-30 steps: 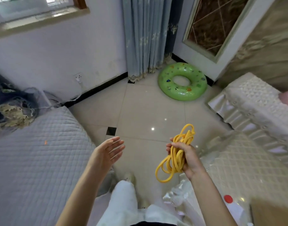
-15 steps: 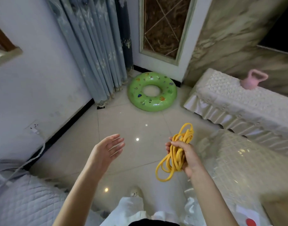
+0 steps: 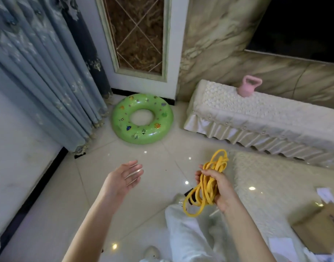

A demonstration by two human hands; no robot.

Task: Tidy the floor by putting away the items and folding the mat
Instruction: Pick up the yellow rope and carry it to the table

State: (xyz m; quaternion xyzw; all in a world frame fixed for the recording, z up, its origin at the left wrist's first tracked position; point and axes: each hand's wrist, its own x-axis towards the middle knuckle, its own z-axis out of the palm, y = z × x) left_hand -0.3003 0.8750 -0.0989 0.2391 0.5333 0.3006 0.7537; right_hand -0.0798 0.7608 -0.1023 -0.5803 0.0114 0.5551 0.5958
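Observation:
My right hand (image 3: pixel 219 188) grips a bundle of coiled yellow rope (image 3: pixel 205 186), with loops sticking out above and hanging below the fist. My left hand (image 3: pixel 122 178) hovers over the tiled floor with straight fingers, palm turned inward, holding nothing. A green inflatable swim ring (image 3: pixel 142 119) lies on the floor by the curtain, well ahead of both hands. A cream textured mat (image 3: pixel 272 178) covers the floor to the right of my right hand.
A low bench under a cream lace cover (image 3: pixel 257 118) stands at the right with a pink kettlebell (image 3: pixel 248 89) on it. A cardboard box (image 3: pixel 319 227) and white papers lie on the mat at lower right. Blue curtains (image 3: pixel 45 72) hang at left. My white-trousered leg (image 3: pixel 190 233) is below.
The view has swung right, away from the grey quilted bed toward the bench and kettlebell. Both hands keep the same pose, the right still gripping the yellow rope.

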